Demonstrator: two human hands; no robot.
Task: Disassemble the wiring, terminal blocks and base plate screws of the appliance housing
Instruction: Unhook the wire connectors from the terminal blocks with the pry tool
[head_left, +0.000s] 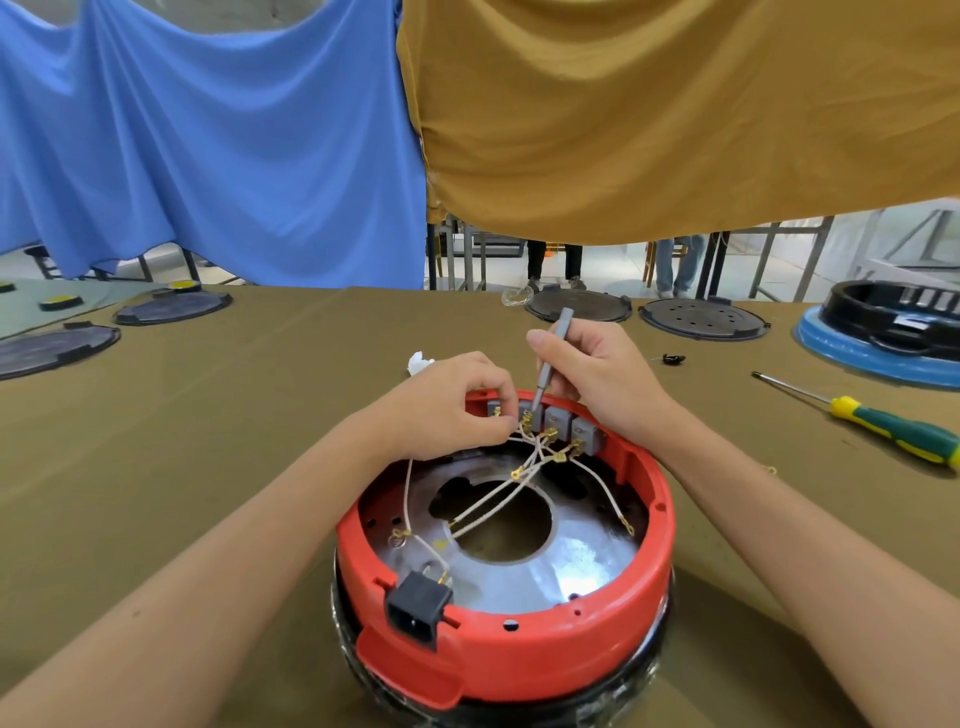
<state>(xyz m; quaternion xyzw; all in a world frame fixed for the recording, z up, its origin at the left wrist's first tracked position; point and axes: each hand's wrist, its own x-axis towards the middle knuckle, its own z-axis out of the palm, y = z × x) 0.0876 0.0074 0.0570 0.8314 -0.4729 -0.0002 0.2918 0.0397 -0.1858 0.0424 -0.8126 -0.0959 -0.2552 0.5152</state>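
Head view: right hand holds gray driver inside housing rim.

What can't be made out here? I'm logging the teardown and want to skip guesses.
Head view only:
- Tip of the grey tool: blurred among the terminal blocks.
- What the left hand pinches: covered by its fingers.
- Housing underside: cut off by the bottom edge.
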